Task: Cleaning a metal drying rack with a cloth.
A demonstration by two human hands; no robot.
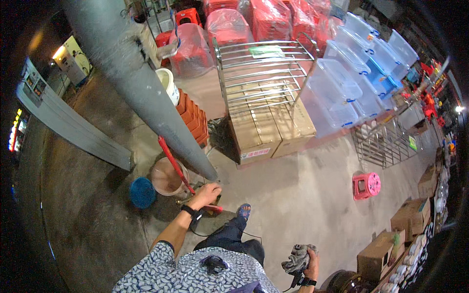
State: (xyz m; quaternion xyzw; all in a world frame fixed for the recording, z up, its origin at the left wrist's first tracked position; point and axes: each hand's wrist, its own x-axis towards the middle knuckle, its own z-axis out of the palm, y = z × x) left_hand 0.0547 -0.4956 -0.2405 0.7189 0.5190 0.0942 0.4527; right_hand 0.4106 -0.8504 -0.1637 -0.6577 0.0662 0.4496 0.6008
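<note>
My left hand (207, 192) reaches down beside the foot of a thick grey pole (161, 112). Its fingers are curled, and what they close on is hidden from this angle. Just beside it a red bar (172, 158) slants up against a pale bucket (166, 177), and a shorter red handle (213, 208) lies below the hand. Out to the right, my right hand (311, 263) is closed around a bunched grey cloth (296, 259).
A blue basket (142, 192) stands left of the bucket. Ahead, a metal rack (266, 73) rests on cardboard boxes (259, 134), near clear plastic bins (334, 88). A pink stool (366, 185) is at right, with open cartons (381, 251) along the right edge.
</note>
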